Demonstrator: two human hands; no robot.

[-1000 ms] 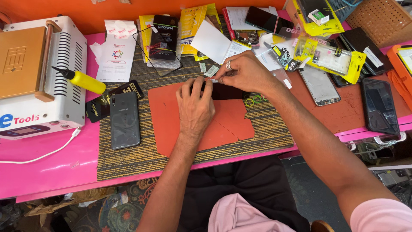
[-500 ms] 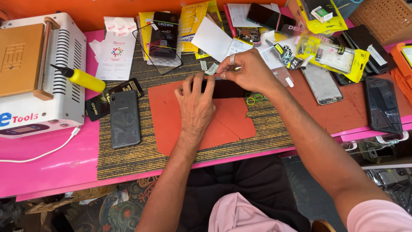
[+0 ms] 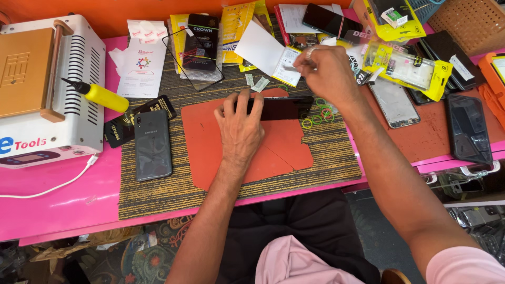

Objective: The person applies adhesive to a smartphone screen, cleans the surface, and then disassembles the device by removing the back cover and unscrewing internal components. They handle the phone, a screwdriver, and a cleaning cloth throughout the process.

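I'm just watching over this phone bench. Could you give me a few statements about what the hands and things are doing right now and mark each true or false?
1. The left hand presses on a black phone lying on the red mat. True.
2. The right hand rests flat on the grey phone. False: it is raised above the bench's far side, fingers pinched; the grey phone lies untouched at the left.
3. The yellow bottle lies beside the white machine. True.
4. Small green and red rubber bands lie right of the black phone. True.
5. The bench top is blue. False: pink.
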